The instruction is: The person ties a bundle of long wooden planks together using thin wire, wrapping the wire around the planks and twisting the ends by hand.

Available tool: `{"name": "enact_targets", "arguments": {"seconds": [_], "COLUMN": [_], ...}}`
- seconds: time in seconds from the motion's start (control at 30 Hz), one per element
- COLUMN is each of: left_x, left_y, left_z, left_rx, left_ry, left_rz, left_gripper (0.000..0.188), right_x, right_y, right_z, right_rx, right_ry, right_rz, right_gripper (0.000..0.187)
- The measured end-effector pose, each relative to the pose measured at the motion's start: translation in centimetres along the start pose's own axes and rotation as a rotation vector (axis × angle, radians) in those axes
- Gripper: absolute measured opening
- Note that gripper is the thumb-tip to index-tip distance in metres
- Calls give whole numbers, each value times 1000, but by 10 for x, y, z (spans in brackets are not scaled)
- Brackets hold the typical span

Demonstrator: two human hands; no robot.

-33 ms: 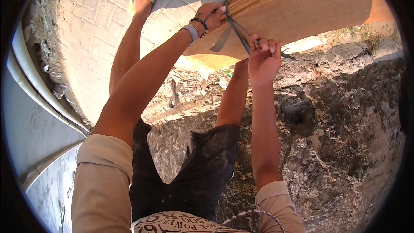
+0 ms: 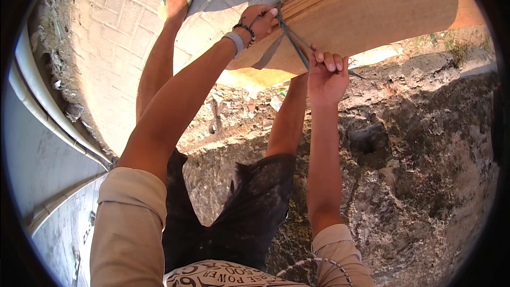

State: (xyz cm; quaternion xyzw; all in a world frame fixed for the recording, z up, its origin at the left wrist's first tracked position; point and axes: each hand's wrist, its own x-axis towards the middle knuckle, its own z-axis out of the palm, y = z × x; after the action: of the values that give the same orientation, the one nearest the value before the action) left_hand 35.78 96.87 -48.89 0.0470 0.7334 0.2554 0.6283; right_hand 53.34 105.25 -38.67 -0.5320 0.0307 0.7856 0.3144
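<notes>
One grey strap (image 2: pixel 284 26), between left grip (image 2: pixel 258 19), right grip (image 2: pixel 326 78)

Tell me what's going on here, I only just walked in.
A person is handling a grey strap at a stack of thin brown sheets. The left hand grips the strap at the stack's layered edge, while the right hand is closed on it further along, out in front of the sheets. Between the hands, a loose end hangs over the front sheet. Whether the strap goes all the way around is hidden.
</notes>
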Motion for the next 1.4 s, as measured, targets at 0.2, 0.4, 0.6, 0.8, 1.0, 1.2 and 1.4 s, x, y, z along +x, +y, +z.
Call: {"name": "enact_targets", "arguments": {"seconds": [0.2,0.4,0.6,0.8,1.0,1.2,1.4], "left_x": [-7,-4,78,71,112,75,58], "left_y": [2,40,-20,13,-29,27,98], "left_z": [0,10,23,57,-6,0,-116], "left_rx": [-440,77,354,1382,-35,-208,917], "left_ry": [-92,-195,377,85,904,612,155], "left_rz": [-60,-109,-257,-159,-711,-440,197], "left_gripper": [29,37,35,12,30,84,76], "right_x": [-27,-5,-22,-30,-41,-62,-313], "right_y": [10,-37,-9,-30,-28,-119,-163], "right_z": [-40,-4,22,-22,-3,-40,-135], "right_rx": [151,278,85,116,239,45,-434], "right_ry": [153,-2,-211,-136,-144,466,774], "right_rz": [-21,-52,69,46,172,52,105], "right_gripper": [44,54,50,46,46,39,38]}}
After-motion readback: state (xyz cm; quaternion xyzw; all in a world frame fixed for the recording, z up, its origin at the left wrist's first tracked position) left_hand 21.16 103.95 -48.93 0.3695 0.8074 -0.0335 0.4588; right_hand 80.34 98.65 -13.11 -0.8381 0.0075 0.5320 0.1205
